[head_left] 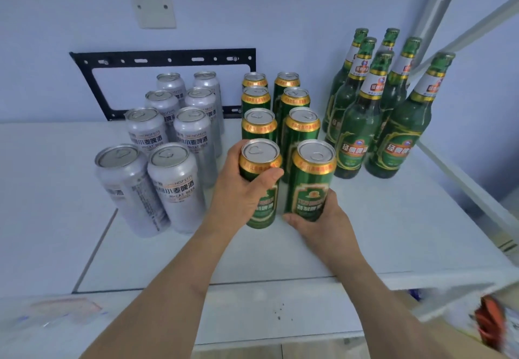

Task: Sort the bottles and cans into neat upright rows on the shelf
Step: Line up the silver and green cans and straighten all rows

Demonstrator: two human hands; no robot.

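The left hand (pixel 238 190) grips the front-left green can (pixel 259 184) near its top; the right hand (pixel 314 215) clasps the front-right green can (pixel 310 180) at its base. Both stand upright on the white shelf (pixel 393 232), heading two green rows between silver cans (pixel 168 145) and green bottles (pixel 376 111).

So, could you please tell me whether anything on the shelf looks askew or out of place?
Nothing stands out: the silver cans, green cans and green bottles stand upright in rows. Left hand and right hand each hold a front green can.
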